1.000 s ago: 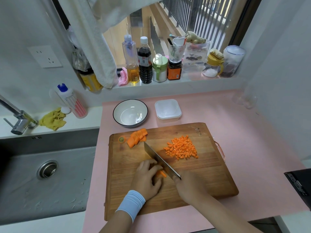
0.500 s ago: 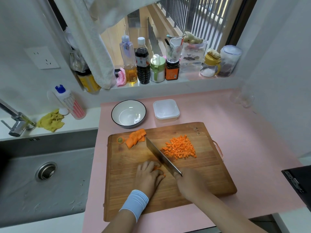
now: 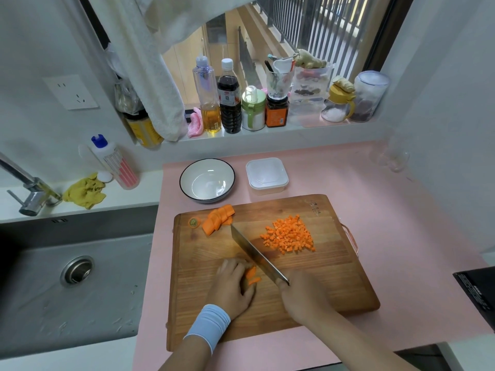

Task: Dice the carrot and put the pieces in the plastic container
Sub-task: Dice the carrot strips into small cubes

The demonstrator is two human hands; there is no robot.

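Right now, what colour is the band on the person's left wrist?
Pale blue; the wristband shows best in the head view, just behind the left hand.

knife (image 3: 258,257): blade stands just off the left hand (image 3: 233,287) again, where half a second ago it lay against it | carrot strips (image 3: 252,276): more orange shows beside the blade — short cut ends lying loose | left hand: fingertips drawn slightly back along the strips
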